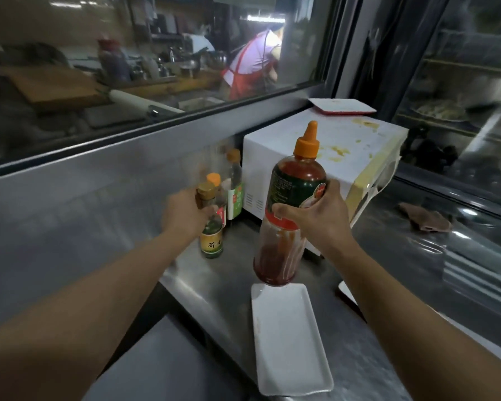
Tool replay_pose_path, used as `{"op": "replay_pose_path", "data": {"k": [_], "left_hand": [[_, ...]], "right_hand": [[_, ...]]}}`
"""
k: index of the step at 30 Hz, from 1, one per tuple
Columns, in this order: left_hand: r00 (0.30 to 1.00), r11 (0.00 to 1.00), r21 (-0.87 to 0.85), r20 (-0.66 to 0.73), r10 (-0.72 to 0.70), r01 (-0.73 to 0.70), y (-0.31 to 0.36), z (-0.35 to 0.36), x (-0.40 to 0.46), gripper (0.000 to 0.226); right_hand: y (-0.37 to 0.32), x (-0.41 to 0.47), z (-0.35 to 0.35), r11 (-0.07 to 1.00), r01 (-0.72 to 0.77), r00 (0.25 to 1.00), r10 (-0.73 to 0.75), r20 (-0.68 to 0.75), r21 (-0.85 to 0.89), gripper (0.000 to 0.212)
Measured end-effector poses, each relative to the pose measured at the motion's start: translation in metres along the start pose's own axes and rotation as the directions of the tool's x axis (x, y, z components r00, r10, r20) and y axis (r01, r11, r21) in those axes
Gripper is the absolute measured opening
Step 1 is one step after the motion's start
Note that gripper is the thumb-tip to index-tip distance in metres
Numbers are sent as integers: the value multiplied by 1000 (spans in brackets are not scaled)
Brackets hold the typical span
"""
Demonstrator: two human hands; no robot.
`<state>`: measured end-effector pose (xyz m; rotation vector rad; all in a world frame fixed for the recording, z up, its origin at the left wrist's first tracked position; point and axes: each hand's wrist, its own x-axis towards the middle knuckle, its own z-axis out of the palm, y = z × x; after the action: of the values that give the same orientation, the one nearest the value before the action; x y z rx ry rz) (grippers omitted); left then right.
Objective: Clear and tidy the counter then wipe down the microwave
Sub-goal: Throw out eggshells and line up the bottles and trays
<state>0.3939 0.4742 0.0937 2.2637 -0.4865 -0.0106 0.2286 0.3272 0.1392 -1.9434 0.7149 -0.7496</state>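
The microwave [324, 157] sits on the counter [214, 285] by the back wall. A tray [342, 107] lies on top of it. Small bottles [214, 215] stand just left of it. A sauce bottle [289, 209] is held up in front of it, above a flat plate [289, 340]. A cloth [425, 219] lies to its right.

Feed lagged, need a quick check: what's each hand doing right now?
Left hand: grips the small green bottle standing on the counter.
Right hand: holds the big sauce bottle up off the counter.

Brushed, glossy steel counter [220, 287]; smooth white plate [289, 342]; clear plastic sauce bottle [289, 215], stained microwave [344, 146].
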Motion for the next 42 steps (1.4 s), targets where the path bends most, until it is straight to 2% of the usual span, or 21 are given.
{"op": "replay_pose_path", "data": {"k": [2,7,12,26,42], "left_hand": [[1000,1000,6,-16,-16,16,-10,0,3,14],[994,992,83,-63,-85,90,-40,15,17,19],[988,990,101,-130,-86,99,-60,32,34,22],[979,963,235,-181,-92,134,-77,61,72,24],[962,957,255,-264,-71,141,-74,72,77,26]], "right_hand": [[4,7,12,1000,14,999,-15,29,8,77],[25,28,40,998,30,995,-36,92,61,74],[39,46,60,997,35,990,-44,136,72,71],[63,79,85,998,38,978,-48,202,54,77],[80,84,93,997,33,970,-50,238,74,76]]}}
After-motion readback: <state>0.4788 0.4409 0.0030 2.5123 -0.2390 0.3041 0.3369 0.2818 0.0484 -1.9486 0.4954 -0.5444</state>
